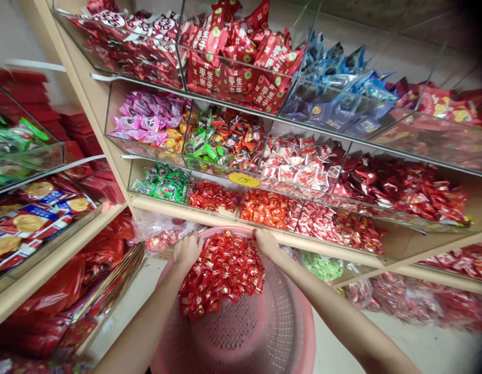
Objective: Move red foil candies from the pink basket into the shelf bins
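Note:
A round pink plastic basket (pixel 282 317) with a perforated bottom is below me, tilted against the front of the shelf. Red-wrapped candies (pixel 229 270) are heaped in its far half, and its holed bottom shows nearer to me. My left hand (pixel 189 250) is closed around the far rim, left of the heap. On the right of the heap, my right hand (pixel 266 244) grips the same rim. Just beyond the rim, the lowest shelf row has compartments of red candies (pixel 214 196) and orange-red candies (pixel 266 209).
Clear-walled shelves hold large red packets (pixel 241 62), blue packets (pixel 342 78), purple-wrapped sweets (pixel 147 117) and green-wrapped sweets (pixel 163 182). A yellow label (pixel 244 179) marks one edge. At left, another shelf (pixel 61 249) angles in. Bagged goods (pixel 416 296) lie under the right shelves.

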Action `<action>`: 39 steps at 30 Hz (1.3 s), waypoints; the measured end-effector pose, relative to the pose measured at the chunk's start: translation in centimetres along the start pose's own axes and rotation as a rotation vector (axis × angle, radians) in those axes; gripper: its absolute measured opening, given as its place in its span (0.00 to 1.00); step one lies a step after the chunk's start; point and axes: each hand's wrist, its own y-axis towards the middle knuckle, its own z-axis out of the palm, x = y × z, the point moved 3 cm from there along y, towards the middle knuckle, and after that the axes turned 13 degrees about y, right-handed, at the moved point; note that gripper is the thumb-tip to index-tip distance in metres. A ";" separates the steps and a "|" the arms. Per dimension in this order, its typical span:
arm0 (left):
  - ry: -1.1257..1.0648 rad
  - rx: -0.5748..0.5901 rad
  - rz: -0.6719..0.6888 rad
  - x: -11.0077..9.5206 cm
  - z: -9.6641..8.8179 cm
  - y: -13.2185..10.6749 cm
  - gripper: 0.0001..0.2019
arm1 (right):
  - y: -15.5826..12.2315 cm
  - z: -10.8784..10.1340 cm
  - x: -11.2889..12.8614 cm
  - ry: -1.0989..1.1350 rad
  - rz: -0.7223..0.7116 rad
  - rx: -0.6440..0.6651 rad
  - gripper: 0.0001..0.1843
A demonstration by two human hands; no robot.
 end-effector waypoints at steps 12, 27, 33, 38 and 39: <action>0.018 -0.014 0.006 0.1 0.3 0.1 0.23 | 1.5 2.3 -2.7 0.483 0.019 -0.043 0.02; 0.001 -0.008 0.007 0.1 0.2 0.1 0.23 | 1.6 2.4 -1.9 0.596 -0.052 0.014 0.05; 0.002 0.007 0.001 0.0 0.1 0.0 0.23 | 1.2 1.4 -2.7 0.506 0.010 -0.067 0.04; 0.003 0.003 0.001 0.0 0.0 0.0 0.22 | 0.7 1.2 -1.9 0.258 -0.045 -0.057 0.04; 0.005 -0.001 0.002 0.0 0.0 0.0 0.22 | 0.6 1.4 -1.7 0.230 -0.050 -0.049 0.05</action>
